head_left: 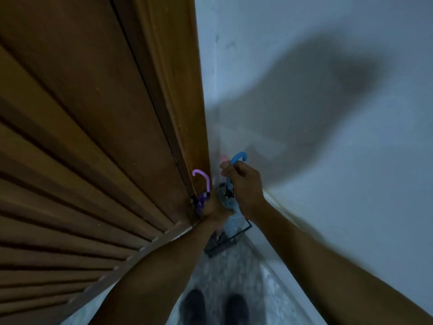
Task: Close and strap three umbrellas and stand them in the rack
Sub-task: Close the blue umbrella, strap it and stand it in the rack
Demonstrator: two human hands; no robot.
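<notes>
The right hand (244, 186) grips the blue umbrella (237, 159) below its hooked handle, above the black rack (243, 231). Just left of it, the left hand (214, 207) clasps the purple umbrella (202, 184) by the wooden door (93, 137).

Right hand (243, 186) grips blue umbrella (237, 160); left hand (214, 207) beside purple umbrella (203, 184), over rack (225, 242).

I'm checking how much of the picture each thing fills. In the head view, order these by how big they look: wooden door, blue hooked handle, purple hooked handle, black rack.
1. wooden door, by far.
2. black rack, partly hidden.
3. blue hooked handle and purple hooked handle: alike, not ranked.
</notes>
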